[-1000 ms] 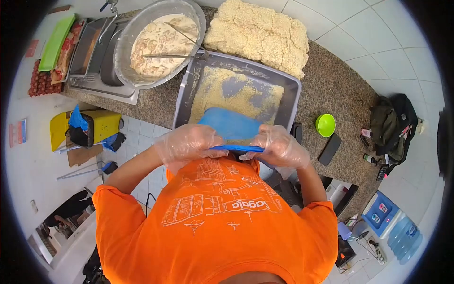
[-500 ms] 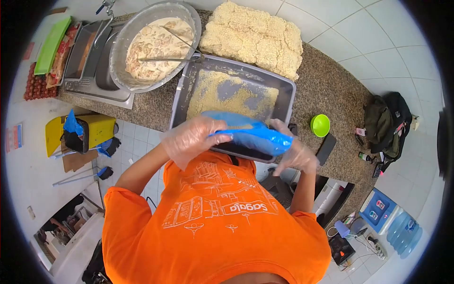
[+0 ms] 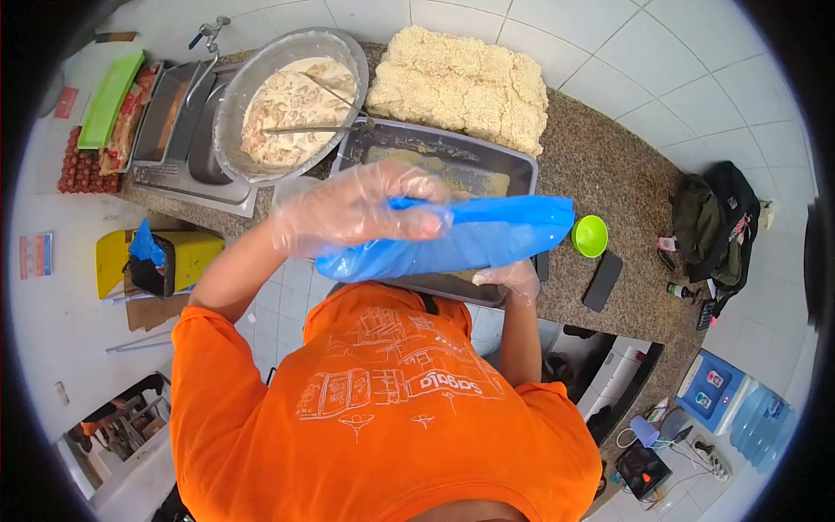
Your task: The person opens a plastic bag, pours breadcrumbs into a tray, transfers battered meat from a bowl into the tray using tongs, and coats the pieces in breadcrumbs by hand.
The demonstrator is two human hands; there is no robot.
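My left hand point(image 3: 374, 204), in a clear plastic glove, is closed on a blue plastic bag point(image 3: 487, 235) and holds it over the grey tray point(image 3: 522, 170). The bag lies stretched sideways, its right end free of my fingers. Below the bag's right part, my gloved right hand point(image 3: 516, 280) is at the tray's near right side. A thumb or finger points left there; the other fingers are hidden behind the bag, so its grip does not show. Pale crumbs point(image 3: 491, 183) coat part of the tray floor.
Behind the tray lies a pile of breaded pieces point(image 3: 461, 83). A large bowl point(image 3: 228, 130) of battered pieces point(image 3: 296, 109) with tongs point(image 3: 304, 130) stands left, beside the sink point(image 3: 204, 122). To the right are a green bowl point(image 3: 590, 236) and a phone point(image 3: 602, 281).
My left hand has risen and lifted the bag upward toward the camera. My right hand has left the bag's right end and moved left and down. Fewer crumbs show in the tray.
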